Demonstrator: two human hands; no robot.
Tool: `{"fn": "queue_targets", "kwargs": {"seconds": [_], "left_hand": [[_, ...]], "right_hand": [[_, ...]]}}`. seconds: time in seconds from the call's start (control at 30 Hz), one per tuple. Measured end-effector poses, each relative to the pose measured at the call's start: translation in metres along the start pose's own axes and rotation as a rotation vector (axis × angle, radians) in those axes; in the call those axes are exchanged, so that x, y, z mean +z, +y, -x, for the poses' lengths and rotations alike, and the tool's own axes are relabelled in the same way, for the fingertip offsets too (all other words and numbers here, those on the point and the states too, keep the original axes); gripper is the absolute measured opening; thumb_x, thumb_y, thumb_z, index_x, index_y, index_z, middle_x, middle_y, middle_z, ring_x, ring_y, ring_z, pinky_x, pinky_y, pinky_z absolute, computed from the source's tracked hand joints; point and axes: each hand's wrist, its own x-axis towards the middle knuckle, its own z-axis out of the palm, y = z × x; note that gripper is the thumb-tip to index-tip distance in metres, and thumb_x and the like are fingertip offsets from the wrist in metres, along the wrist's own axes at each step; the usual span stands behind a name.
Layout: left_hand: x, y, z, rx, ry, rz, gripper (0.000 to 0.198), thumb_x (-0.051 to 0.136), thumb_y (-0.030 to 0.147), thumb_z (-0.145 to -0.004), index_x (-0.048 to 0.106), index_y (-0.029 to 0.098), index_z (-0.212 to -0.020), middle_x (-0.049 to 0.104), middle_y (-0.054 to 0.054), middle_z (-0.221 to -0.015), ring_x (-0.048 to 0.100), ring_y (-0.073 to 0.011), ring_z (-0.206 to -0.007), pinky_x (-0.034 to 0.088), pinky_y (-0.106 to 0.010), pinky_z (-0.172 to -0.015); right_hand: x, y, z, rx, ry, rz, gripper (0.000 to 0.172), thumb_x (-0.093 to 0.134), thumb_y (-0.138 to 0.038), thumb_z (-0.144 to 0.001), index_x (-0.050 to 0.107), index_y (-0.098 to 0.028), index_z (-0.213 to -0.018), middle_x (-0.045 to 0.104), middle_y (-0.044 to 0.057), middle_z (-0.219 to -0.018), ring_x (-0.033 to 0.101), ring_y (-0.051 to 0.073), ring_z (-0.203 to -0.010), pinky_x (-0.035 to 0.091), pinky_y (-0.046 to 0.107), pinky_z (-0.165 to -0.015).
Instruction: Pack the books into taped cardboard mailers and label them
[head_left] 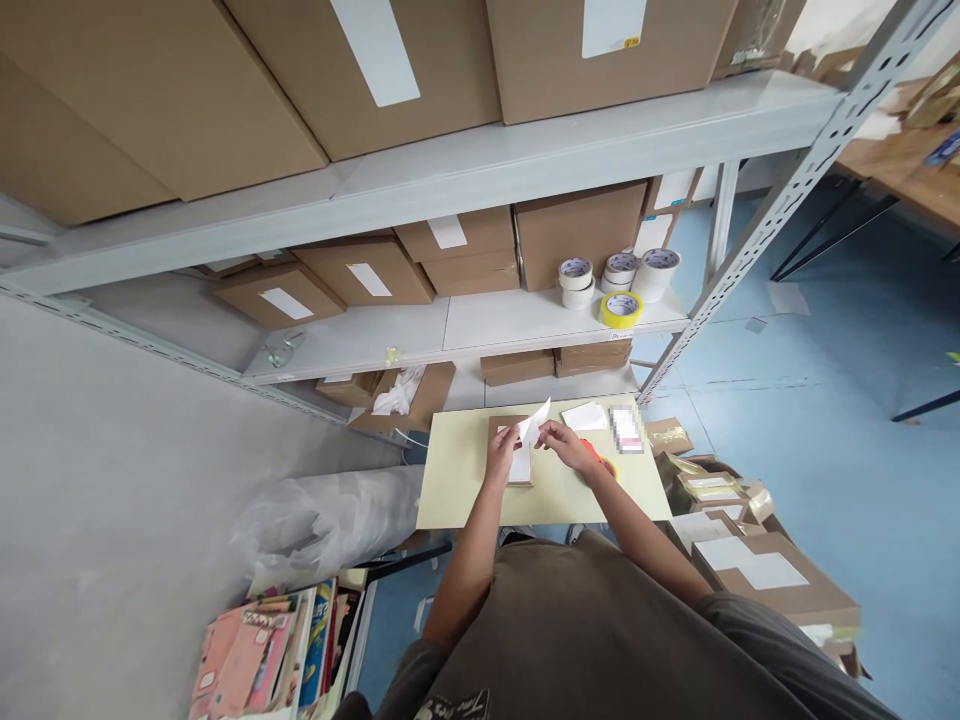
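Observation:
Over the pale yellow table (457,480), my left hand (502,458) pinches a thin white sheet of paper (534,424), which stands up and curls at its top. My right hand (566,444) has its fingers drawn together at the sheet's lower right edge. Beneath my left hand lies a small flat cardboard box (496,428) with a white label (520,468) on its top. An orange tape dispenser (591,450) with a yellow roll lies partly hidden under my right wrist.
White papers (585,416) and a blurred-out rectangular item (627,430) lie at the table's far right. Behind rises a metal shelf (495,325) with cartons and tape rolls (621,310). Cartons (780,580) crowd the floor at right; a plastic-wrapped roll (330,515) stands left.

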Motion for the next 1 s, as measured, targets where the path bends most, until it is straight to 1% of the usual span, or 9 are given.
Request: {"fn": "queue_targets", "kwargs": {"seconds": [0.13,0.37,0.47,0.57,0.63,0.7,0.87,0.93,1.0], "left_hand": [[0.007,0.001,0.007,0.055,-0.123,-0.055,0.055,0.075,0.069,-0.083,0.083,0.016,-0.096,0.078,-0.012,-0.096,0.072,-0.0263,-0.093,0.055,-0.037,-0.087],[0.016,0.000,0.011,0.172,-0.074,-0.291,0.045,0.077,0.063,-0.083,0.082,0.019,-0.079,0.073,-0.005,-0.082,0.065,-0.0217,-0.085,0.050,-0.031,-0.078],[0.017,-0.006,0.010,0.140,-0.085,-0.233,0.045,0.080,0.063,-0.080,0.082,0.018,-0.079,0.073,-0.006,-0.084,0.065,-0.0213,-0.086,0.051,-0.030,-0.078],[0.012,-0.013,0.004,0.000,-0.076,-0.076,0.049,0.085,0.064,-0.074,0.082,0.016,-0.087,0.073,-0.006,-0.082,0.067,-0.0214,-0.083,0.053,-0.032,-0.077],[0.003,-0.016,-0.006,-0.077,-0.024,0.032,0.053,0.088,0.063,-0.070,0.082,0.015,-0.092,0.075,-0.008,-0.082,0.070,-0.0222,-0.082,0.055,-0.033,-0.077],[-0.012,-0.016,-0.021,-0.095,0.082,0.119,0.056,0.091,0.061,-0.065,0.080,0.015,-0.094,0.076,-0.008,-0.085,0.072,-0.0223,-0.083,0.056,-0.033,-0.076],[-0.059,-0.011,-0.054,-0.059,0.403,0.244,0.060,0.090,0.063,-0.062,0.076,0.016,-0.095,0.078,-0.010,-0.092,0.073,-0.0222,-0.088,0.056,-0.032,-0.076],[-0.074,-0.010,-0.058,-0.024,0.424,0.268,0.061,0.090,0.063,-0.064,0.076,0.014,-0.098,0.078,-0.011,-0.097,0.073,-0.0230,-0.091,0.055,-0.031,-0.077],[-0.085,-0.010,-0.057,0.002,0.384,0.276,0.059,0.089,0.063,-0.067,0.077,0.014,-0.099,0.078,-0.011,-0.099,0.072,-0.0233,-0.093,0.054,-0.031,-0.077]], "right_hand": [[-0.001,-0.002,0.002,0.009,0.040,0.024,0.024,0.067,-0.048,-0.090,0.062,-0.025,-0.088,0.068,0.000,-0.086,0.065,0.019,-0.078,0.050,0.034,-0.076],[0.004,-0.007,0.004,0.036,0.091,0.000,0.034,0.068,-0.057,-0.091,0.060,-0.025,-0.084,0.065,0.000,-0.083,0.059,0.017,-0.072,0.048,0.032,-0.069],[0.003,-0.007,0.003,0.036,0.093,-0.006,0.040,0.073,-0.064,-0.087,0.061,-0.025,-0.082,0.062,-0.001,-0.077,0.057,0.018,-0.071,0.047,0.032,-0.068],[-0.003,-0.004,0.003,0.029,0.088,-0.037,0.040,0.075,-0.063,-0.086,0.064,-0.025,-0.080,0.062,0.000,-0.078,0.058,0.019,-0.075,0.050,0.033,-0.073],[-0.010,-0.003,0.005,0.037,0.105,-0.073,0.038,0.078,-0.060,-0.084,0.064,-0.025,-0.077,0.063,0.000,-0.080,0.059,0.019,-0.078,0.052,0.034,-0.078],[-0.017,-0.002,0.008,0.046,0.154,-0.116,0.037,0.080,-0.057,-0.082,0.062,-0.025,-0.074,0.064,0.001,-0.083,0.060,0.020,-0.082,0.054,0.035,-0.081],[-0.016,-0.001,0.012,0.033,0.423,-0.135,0.032,0.078,-0.049,-0.080,0.058,-0.026,-0.072,0.066,0.002,-0.081,0.061,0.022,-0.082,0.055,0.036,-0.082],[-0.003,0.000,0.006,0.033,0.509,-0.138,0.031,0.078,-0.047,-0.077,0.056,-0.026,-0.073,0.065,0.001,-0.077,0.061,0.021,-0.079,0.055,0.037,-0.081],[0.018,0.002,-0.005,0.050,0.551,-0.182,0.030,0.081,-0.043,-0.073,0.057,-0.026,-0.078,0.064,-0.001,-0.074,0.061,0.020,-0.076,0.055,0.037,-0.081]]}}
